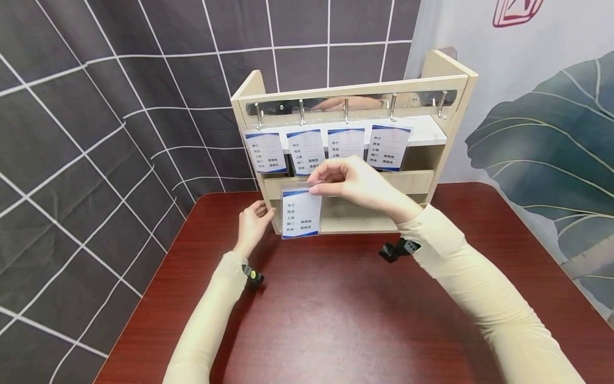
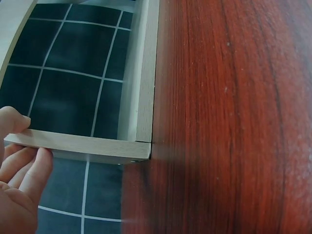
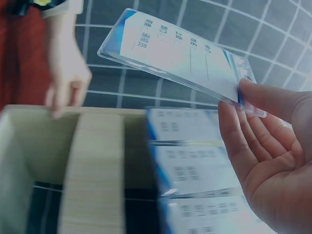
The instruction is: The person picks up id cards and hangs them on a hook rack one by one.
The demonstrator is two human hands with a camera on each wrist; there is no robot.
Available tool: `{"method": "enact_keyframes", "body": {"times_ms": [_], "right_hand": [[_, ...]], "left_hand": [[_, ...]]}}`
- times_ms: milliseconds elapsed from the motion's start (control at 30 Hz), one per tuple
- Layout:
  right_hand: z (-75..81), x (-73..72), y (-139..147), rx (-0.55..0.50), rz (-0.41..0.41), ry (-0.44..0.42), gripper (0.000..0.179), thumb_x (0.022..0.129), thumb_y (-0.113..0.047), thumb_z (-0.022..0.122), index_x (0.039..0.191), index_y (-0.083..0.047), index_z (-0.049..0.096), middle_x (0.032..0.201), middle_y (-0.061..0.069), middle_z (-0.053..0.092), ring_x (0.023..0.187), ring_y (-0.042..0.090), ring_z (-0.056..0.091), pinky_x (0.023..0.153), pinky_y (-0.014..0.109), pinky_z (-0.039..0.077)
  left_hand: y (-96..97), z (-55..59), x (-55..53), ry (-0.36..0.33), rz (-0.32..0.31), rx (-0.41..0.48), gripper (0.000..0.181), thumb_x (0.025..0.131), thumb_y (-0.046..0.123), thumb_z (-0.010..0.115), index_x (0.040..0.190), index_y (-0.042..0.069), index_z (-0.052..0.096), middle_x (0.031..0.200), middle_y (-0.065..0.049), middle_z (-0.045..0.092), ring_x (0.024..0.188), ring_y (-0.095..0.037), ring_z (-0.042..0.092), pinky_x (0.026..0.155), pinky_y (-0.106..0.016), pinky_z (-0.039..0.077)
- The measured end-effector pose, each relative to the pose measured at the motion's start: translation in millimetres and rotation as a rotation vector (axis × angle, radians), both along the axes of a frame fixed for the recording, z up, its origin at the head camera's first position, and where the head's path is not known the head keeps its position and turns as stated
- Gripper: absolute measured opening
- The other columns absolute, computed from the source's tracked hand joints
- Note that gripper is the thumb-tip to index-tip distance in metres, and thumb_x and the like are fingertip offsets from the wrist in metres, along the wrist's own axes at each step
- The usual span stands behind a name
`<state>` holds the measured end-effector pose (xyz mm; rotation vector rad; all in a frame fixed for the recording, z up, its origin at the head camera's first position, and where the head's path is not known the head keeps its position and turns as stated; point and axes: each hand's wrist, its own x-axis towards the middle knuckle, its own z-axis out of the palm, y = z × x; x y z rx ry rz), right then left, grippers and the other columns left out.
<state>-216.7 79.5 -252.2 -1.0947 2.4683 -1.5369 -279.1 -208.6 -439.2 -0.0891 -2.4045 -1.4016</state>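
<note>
My right hand (image 1: 362, 184) pinches a plastic-sleeved name badge (image 1: 301, 213) by its top edge, thumb on one face and fingers behind. White with blue corners and printed lines, the badge (image 3: 180, 53) is held in front of a light wooden rack (image 1: 360, 231). Low on the rack's left side, my left hand (image 1: 251, 224) grips the side panel (image 2: 87, 142), its thumb on one face and fingers on the other. Several similar badges (image 1: 307, 152) hang in a row from metal hooks (image 1: 345, 109) along the rack's top; my right hand partly covers the middle ones in the head view.
The rack stands on a dark red wooden table (image 1: 307, 320), near its back edge. The far-right hook (image 1: 442, 104) carries no badge. Behind are a dark curtain (image 1: 182, 32) with white grid lines and a pale printed backdrop (image 1: 455, 154).
</note>
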Motion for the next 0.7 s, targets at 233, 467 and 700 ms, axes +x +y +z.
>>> {"method": "enact_keyframes", "body": {"times_ms": [233,467,700], "right_hand": [[27.1,8.0,7,-0.045,-0.035,0.015,0.017,0.091,-0.014,0.076,0.105,-0.004,0.074,0.098,0.005,0.075,0.091,0.018,0.071,0.084,0.028,0.057],[42.8,5.2,26,-0.069,-0.105,0.024,0.021,0.091,-0.015,0.076,0.109,-0.004,0.073,0.099,0.005,0.075,0.091,0.017,0.071,0.083,0.029,0.058],[54.8,6.3,56,-0.117,-0.219,0.046,0.021,0.090,-0.018,0.079,0.108,-0.008,0.074,0.098,0.000,0.076,0.089,0.013,0.072,0.081,0.022,0.057]], "left_hand": [[0.1,-0.3,0.4,-0.002,0.002,-0.001,0.033,0.091,0.017,0.074,0.116,-0.003,0.070,0.112,-0.022,0.072,0.108,-0.031,0.070,0.093,-0.040,0.057],[1.8,1.8,1.6,0.005,-0.003,0.014,0.030,0.091,0.014,0.074,0.115,-0.005,0.071,0.110,-0.022,0.073,0.107,-0.031,0.070,0.092,-0.041,0.058],[1.0,1.5,1.3,0.007,-0.006,0.000,0.032,0.091,0.012,0.074,0.117,-0.008,0.069,0.110,-0.023,0.072,0.108,-0.033,0.070,0.093,-0.042,0.057]]}}
